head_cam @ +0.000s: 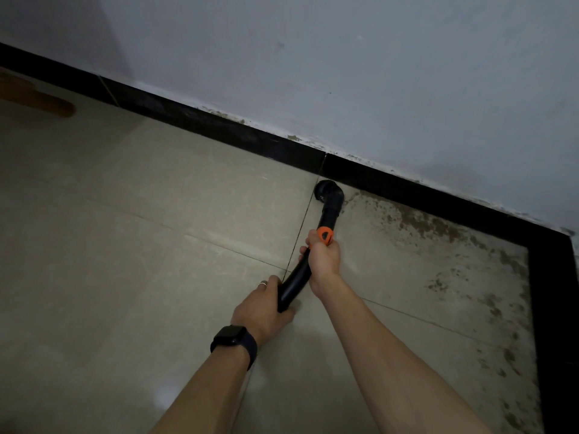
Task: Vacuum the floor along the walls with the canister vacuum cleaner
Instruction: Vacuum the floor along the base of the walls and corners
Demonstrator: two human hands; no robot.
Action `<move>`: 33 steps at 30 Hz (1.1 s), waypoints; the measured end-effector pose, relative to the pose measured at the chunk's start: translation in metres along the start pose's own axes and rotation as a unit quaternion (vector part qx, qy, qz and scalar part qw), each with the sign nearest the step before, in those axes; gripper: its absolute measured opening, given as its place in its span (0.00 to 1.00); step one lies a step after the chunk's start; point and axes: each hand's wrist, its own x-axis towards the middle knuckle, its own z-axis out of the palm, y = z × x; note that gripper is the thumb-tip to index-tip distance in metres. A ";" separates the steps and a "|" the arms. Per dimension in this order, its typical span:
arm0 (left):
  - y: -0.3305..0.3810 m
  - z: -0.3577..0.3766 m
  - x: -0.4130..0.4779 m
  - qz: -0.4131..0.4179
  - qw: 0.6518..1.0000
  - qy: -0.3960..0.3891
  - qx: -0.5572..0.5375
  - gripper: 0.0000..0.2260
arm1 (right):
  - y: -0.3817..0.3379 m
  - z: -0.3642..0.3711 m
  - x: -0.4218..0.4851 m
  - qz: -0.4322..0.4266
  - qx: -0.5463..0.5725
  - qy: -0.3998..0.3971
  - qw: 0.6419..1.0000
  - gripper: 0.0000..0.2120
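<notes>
Both hands (261, 311) (322, 260) outstretched, gripping wand (296, 281)

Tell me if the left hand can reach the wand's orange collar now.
Probably not freely: the right hand grips the wand against the orange collar, crowding it, while the left hand holds the rear end.

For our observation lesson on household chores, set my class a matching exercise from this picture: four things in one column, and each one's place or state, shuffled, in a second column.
Column one
1. left hand
2. right hand
3. brush head
4. stained patch

Column two
A. down by the black skirting
B. grips the tube beside the orange collar
C. grips the tube's near end, watch on its wrist
D. right of the brush head, toward the corner

Pairs: 1-C, 2-B, 3-A, 4-D
</notes>
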 end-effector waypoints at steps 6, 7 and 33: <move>-0.012 0.001 0.001 0.010 0.998 0.023 0.056 0.23 | -0.009 0.009 0.013 0.001 0.007 0.010 1.000 0.13; -0.011 0.002 0.002 0.010 0.998 0.033 0.057 0.23 | -0.010 0.010 0.015 0.000 0.006 0.009 1.000 0.13; -0.060 -0.021 -0.025 0.054 0.993 -0.021 0.106 0.20 | 0.043 -0.003 -0.048 0.045 0.102 0.061 0.992 0.10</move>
